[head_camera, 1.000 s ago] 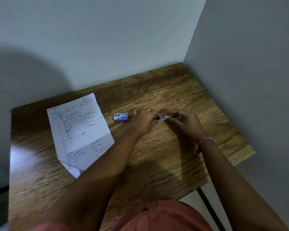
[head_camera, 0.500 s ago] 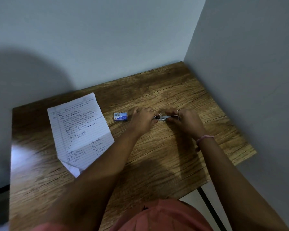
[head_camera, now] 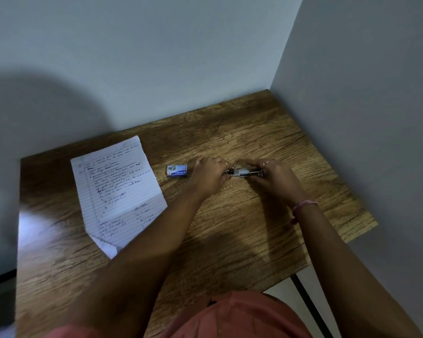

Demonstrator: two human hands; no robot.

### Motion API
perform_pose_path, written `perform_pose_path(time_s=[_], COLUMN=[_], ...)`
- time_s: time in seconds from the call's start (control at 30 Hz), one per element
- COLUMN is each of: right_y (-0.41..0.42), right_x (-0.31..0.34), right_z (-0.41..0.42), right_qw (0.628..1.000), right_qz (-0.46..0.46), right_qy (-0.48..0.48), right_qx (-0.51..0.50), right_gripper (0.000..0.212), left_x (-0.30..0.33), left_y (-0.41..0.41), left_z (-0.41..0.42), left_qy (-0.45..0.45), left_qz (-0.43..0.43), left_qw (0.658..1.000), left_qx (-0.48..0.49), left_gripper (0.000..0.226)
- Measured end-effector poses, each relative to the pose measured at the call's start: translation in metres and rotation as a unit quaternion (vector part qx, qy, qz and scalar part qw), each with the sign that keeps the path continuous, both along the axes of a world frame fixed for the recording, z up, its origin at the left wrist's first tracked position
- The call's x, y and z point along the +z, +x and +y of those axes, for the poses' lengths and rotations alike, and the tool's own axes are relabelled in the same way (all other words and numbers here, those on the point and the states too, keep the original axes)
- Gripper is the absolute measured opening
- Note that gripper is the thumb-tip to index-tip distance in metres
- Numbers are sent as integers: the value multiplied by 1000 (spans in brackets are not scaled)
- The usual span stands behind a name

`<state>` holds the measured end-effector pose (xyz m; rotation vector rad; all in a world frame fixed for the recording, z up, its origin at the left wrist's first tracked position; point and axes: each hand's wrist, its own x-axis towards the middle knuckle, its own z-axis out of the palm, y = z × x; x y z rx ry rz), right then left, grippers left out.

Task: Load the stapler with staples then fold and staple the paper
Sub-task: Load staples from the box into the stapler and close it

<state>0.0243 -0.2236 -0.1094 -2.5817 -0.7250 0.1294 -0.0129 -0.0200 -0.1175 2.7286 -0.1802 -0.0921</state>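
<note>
A small metal stapler [head_camera: 244,172] lies lengthwise between my two hands on the wooden table [head_camera: 242,230]. My left hand [head_camera: 209,175] pinches its left end and my right hand [head_camera: 275,178] grips its right end. A small blue and white staple box [head_camera: 177,171] sits just left of my left hand, apart from it. A lined sheet of paper [head_camera: 119,191] with handwriting lies flat at the left, its near corner folded over. Whether the stapler holds staples is hidden.
The table stands in a corner, with a wall behind it and another along its right edge. Its right front corner ends near a black leg [head_camera: 308,303]. Bare wood lies between my arms and in front of the paper.
Both hands stay on the stapler. The right hand has slid slightly rightward, showing more of the stapler's body between the hands. Paper and box have not moved.
</note>
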Motion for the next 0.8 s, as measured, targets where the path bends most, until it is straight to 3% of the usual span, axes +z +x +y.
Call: perform_pose_path(time_s=[0.2, 0.37, 0.63, 0.8], right_y=[-1, 0, 11, 14], right_x=[1, -1, 2, 3], right_z=[-1, 4, 1, -12], right_qw=[998, 996, 996, 996], right_qz=[8, 28, 48, 66], right_qy=[55, 9, -12, 24], right_qx=[38, 82, 72, 52], right_gripper=[29, 37, 32, 31], left_x=[2, 8, 13, 13], left_y=[0, 0, 1, 1], left_z=[0, -1, 0, 1], left_qy=[-4, 1, 36, 47], left_qz=[-12, -21, -17, -19], left_qw=[1000, 1000, 999, 999], left_qx=[-3, -11, -11, -10], left_gripper=[23, 24, 26, 27])
